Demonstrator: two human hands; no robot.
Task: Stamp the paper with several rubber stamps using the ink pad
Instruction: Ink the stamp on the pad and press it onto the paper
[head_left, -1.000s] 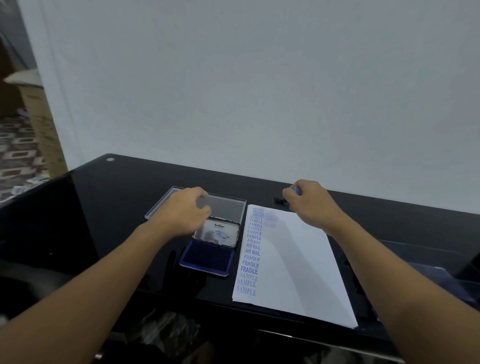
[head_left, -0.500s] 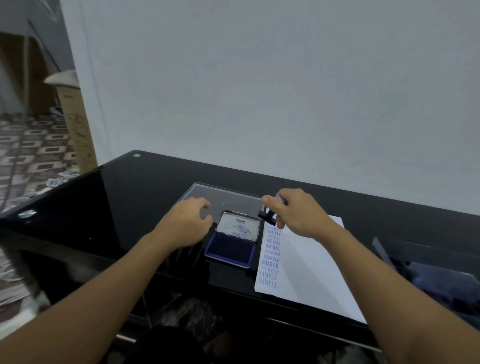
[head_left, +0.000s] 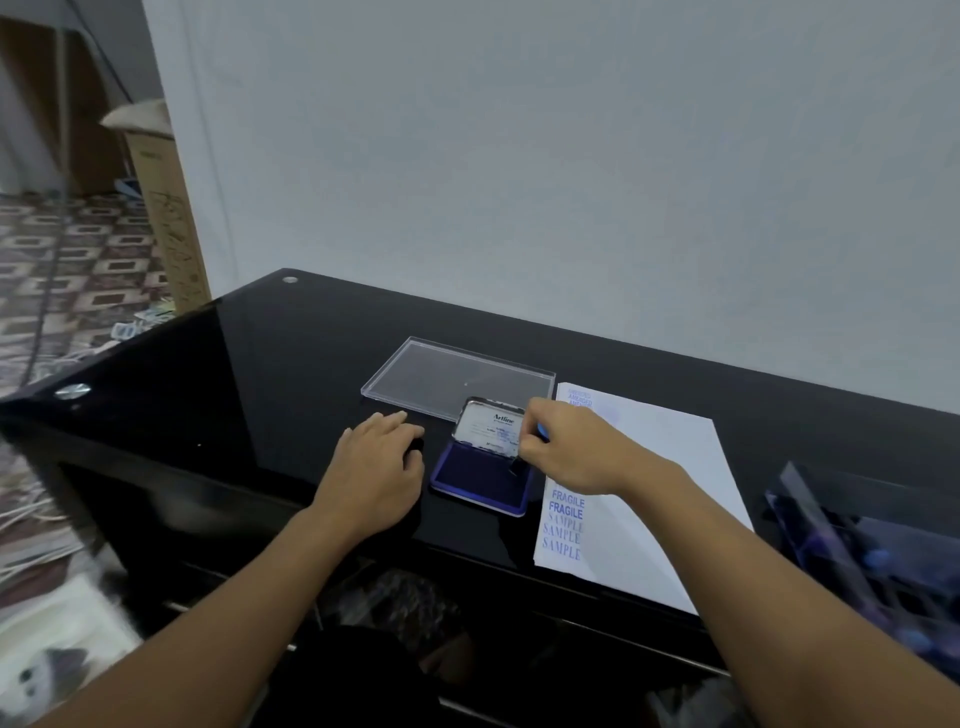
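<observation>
This looks like a room in a home: a glossy black desk (head_left: 249, 364) against a plain white wall (head_left: 519, 156), patterned floor (head_left: 62, 260) at left, a tall cardboard box (head_left: 166, 223) upper left, loose cables (head_left: 31, 522) at the left edge.

ink pad (head_left: 480, 480) left of paper (head_left: 644, 499) | clear lid (head_left: 457, 384) behind pad | all on table (head_left: 249, 374)

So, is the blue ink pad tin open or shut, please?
Open: the blue ink pad tin has its silver lid tilted back, baring the dark blue pad.
</observation>
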